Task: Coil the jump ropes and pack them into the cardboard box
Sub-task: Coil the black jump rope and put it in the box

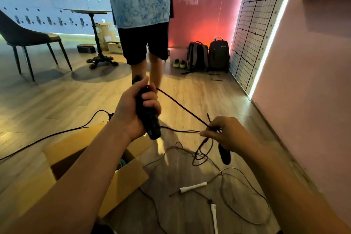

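My left hand [133, 108] grips a black jump-rope handle [149, 119] held upright in the middle of the view, with cord wound round it. A dark cord [182, 108] runs taut from its top down to my right hand [226, 135], which pinches the cord. Loops of cord and a second black handle [224, 155] hang below my right hand. An open cardboard box [123, 176] lies on the floor under my left forearm. A rope with white handles [192, 187] lies loose on the floor at the lower right.
Another person in black shorts [144, 43] stands right in front of me. A dark chair [24, 38] and a pedestal table [95, 34] stand at the left. Two backpacks [209, 55] and shoes [179, 62] rest by the red wall. A thin black cable [57, 133] crosses the floor.
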The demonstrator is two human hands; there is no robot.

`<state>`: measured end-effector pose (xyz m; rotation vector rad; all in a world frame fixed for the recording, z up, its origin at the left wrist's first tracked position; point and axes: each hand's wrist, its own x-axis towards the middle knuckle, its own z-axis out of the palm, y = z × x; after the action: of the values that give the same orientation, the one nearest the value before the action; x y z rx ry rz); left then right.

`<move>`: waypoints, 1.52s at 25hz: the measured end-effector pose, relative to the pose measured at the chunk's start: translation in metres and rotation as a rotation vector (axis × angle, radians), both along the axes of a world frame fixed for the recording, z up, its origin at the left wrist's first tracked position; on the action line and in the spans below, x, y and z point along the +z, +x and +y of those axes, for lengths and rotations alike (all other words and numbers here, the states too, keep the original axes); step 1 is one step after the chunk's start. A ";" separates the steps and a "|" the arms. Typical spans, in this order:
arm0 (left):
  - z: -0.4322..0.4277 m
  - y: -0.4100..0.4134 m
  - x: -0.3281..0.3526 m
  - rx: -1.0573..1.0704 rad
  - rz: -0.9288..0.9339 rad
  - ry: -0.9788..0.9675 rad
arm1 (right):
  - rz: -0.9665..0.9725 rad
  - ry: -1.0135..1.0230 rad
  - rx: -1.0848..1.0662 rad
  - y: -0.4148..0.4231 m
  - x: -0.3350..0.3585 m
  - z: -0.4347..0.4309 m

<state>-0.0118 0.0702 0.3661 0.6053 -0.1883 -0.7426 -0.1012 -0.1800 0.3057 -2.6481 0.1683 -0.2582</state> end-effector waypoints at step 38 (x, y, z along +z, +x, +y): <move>-0.021 0.017 -0.020 0.730 -0.668 0.588 | -0.196 -0.153 -0.023 0.002 0.016 0.044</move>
<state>0.0055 0.0490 0.3459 1.3816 -0.3385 0.1579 -0.0987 -0.1359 0.3221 -2.7517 0.1196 -0.5556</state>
